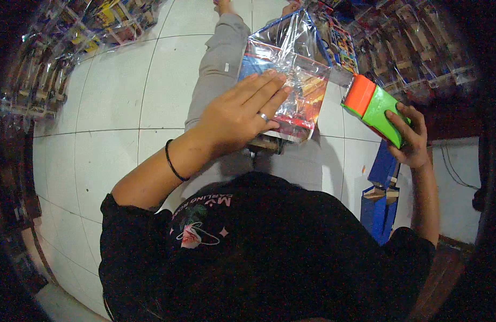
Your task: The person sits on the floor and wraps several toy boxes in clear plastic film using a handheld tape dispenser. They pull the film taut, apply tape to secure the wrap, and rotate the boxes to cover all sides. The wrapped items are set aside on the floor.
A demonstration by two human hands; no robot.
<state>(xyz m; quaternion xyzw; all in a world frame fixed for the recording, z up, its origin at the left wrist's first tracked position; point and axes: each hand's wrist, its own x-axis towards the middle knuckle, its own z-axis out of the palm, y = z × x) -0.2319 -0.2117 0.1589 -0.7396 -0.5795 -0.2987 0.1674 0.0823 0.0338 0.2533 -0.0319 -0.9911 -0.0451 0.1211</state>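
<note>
My left hand [247, 110] lies flat, fingers stretched out, on a box wrapped in clear plastic [299, 104] with a colourful printed face. A ring and a dark wristband show on that arm. The box rests over my lap, and its far end rises into a blue-edged peak under shiny film. Off to the right, my right hand [411, 137] is wrapped around a green and orange tape dispenser [374, 107]. The dispenser is held tilted, its orange end toward the box and apart from it. Whether tape hangs from it I cannot tell.
Blue cardboard pieces [381, 206] lie on the white tiled floor [111, 102] below my right hand. Several plastic-wrapped packages are stacked at the far left [92, 27] and far right [414, 43]. Another colourful printed box [342, 43] stands just beyond the wrapped one. My grey-trousered leg [218, 64] stretches forward.
</note>
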